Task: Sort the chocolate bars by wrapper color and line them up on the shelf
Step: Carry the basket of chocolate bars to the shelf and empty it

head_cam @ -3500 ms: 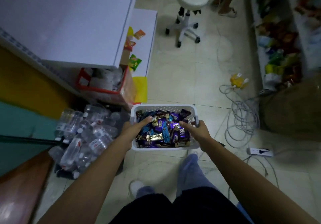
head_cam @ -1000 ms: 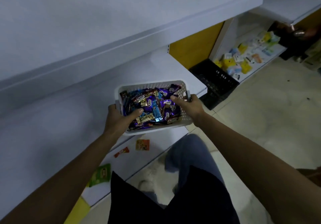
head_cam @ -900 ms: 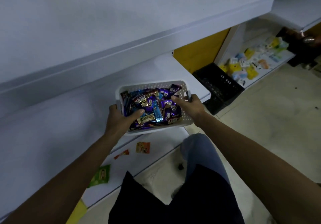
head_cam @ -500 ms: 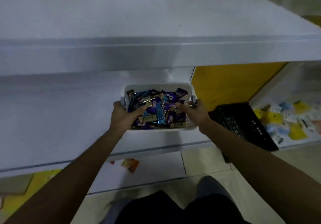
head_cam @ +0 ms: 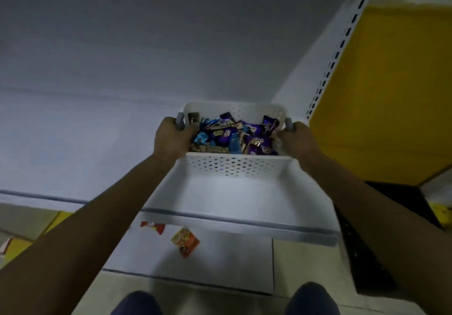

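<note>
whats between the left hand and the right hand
In the head view, the white basket of chocolate bars sits between the left hand and right hand, which grip its side handles.

Both arms are bare along all their visible length, the left arm (head_cam: 110, 217) and the right arm (head_cam: 367, 204) alike, with skin showing right up to the wrists. The left hand (head_cam: 171, 138) and the right hand (head_cam: 297, 141) are uncovered too. Lower down, the left knee (head_cam: 137, 303) and the right knee (head_cam: 311, 298) are both in dark blue cloth. It looks plain, but the light is too dim to tell the weave.
</note>
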